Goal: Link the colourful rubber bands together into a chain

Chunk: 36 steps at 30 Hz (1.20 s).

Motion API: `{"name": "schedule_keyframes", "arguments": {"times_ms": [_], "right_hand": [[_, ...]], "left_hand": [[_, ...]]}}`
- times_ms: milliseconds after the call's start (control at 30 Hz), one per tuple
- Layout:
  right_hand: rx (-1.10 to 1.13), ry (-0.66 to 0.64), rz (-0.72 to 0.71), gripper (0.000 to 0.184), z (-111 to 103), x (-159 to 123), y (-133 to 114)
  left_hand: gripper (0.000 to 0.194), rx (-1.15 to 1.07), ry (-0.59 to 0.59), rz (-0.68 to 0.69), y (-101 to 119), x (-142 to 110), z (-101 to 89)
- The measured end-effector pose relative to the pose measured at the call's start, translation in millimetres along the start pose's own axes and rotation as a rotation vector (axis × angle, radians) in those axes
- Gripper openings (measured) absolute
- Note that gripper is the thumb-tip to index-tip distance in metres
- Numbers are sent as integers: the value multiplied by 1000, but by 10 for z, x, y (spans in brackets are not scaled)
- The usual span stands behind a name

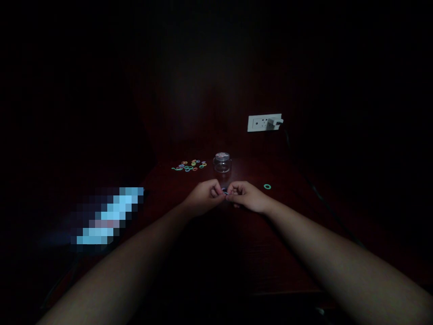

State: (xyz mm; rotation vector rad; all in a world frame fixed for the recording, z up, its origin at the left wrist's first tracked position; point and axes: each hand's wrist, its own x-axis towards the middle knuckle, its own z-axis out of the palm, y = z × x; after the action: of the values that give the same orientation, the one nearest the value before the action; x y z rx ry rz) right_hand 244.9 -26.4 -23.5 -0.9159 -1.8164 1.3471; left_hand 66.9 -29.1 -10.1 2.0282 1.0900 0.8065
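In the middle of the table, my left hand [207,195] and my right hand [245,195] meet fingertip to fingertip. Both are closed in a pinch on a small pale hair tie [225,193], mostly covered by the fingers. Just behind them stands a clear jar [222,167] with a patterned lid on top. To the left of the jar lies a loose scatter of several coloured hair ties [190,166]. A single green hair tie [267,186] rests to the right of my right hand.
The room is very dark. A glowing, pixelated screen [111,216] is at the left. On the back wall is a white socket plate [255,123] with a plug [275,122] in it; its dark cable [316,192] runs down the right side of the dark red table [257,253].
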Motion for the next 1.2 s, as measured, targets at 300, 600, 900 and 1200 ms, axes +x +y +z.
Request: {"name": "schedule_keyframes", "arguments": {"times_ms": [300,600,900,1200], "right_hand": [[-36,22,1,28,1,2,9],[-4,22,2,31,2,7,13],[-19,14,-7,29,-3,15,30],[-51,6,1,25,-13,12,27]], "left_hand": [[21,-47,16,19,18,12,-5],[21,-75,-4,10,6,16,2],[20,-75,-20,19,20,16,-3],[17,0,-27,58,-27,9,4]]}}
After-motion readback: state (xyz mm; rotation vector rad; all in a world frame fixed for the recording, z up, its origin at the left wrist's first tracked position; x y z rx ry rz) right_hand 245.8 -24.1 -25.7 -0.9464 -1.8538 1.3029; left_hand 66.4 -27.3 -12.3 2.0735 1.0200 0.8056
